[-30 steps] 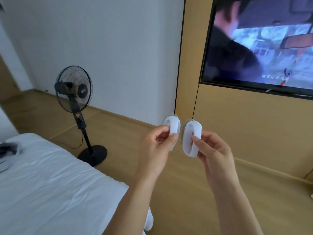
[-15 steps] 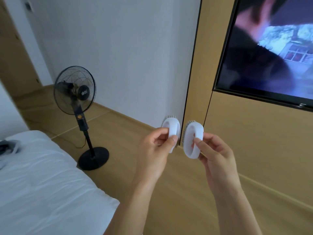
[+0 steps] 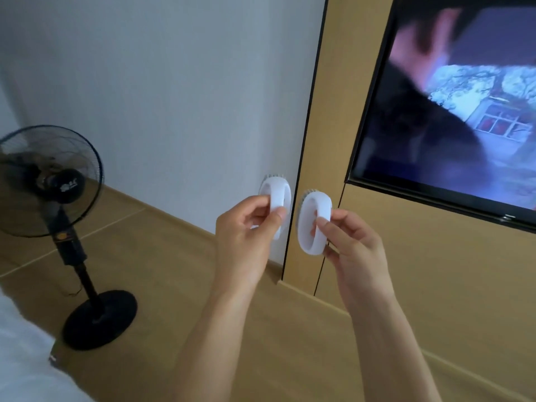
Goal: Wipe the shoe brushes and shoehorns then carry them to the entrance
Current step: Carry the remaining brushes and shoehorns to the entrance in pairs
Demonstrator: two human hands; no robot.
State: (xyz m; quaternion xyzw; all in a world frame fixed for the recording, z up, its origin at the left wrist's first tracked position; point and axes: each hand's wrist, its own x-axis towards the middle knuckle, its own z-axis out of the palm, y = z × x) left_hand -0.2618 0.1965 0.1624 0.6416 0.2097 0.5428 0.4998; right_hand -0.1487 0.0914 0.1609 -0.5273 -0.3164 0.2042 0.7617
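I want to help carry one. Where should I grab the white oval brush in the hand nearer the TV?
Take the white oval plastic shoe brush by its looped handle band, coming from the smooth back side. The right hand pinches that band now, thumb on top. The bristles point away towards the wall, so gripping the loop probably keeps your fingers off them.

I see a black pedestal fan (image 3: 49, 181) standing on the wood floor (image 3: 174, 285) at left, and a lit television (image 3: 452, 111) on the tan wall panel (image 3: 435, 271).
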